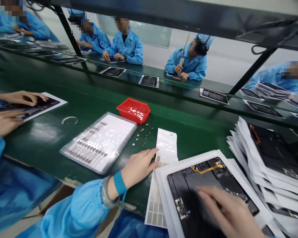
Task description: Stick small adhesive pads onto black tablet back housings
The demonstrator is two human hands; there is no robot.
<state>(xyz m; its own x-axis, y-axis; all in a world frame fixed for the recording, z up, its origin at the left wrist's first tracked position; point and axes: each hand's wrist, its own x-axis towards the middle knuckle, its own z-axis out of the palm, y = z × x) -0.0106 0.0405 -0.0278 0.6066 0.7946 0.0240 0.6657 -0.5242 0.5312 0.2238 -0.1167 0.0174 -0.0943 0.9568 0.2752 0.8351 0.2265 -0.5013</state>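
My left hand, with a blue wrist strap, rests at the left edge of a sheet of grey rectangular stickers, thumb and fingers apart. The sheet's white upper part lies beyond the fingertips. At the lower right my right hand is over a black device housing with an orange flex cable, lying on white paper. Its fingers are blurred by motion, so whether they hold anything is unclear. Several small round parts with wires lie on the green table beyond my left hand.
A clear tray of wired parts stands left of centre, with a red bin behind it. A stack of housings and paper rises at right. Another person's hands work at far left. People sit across the line.
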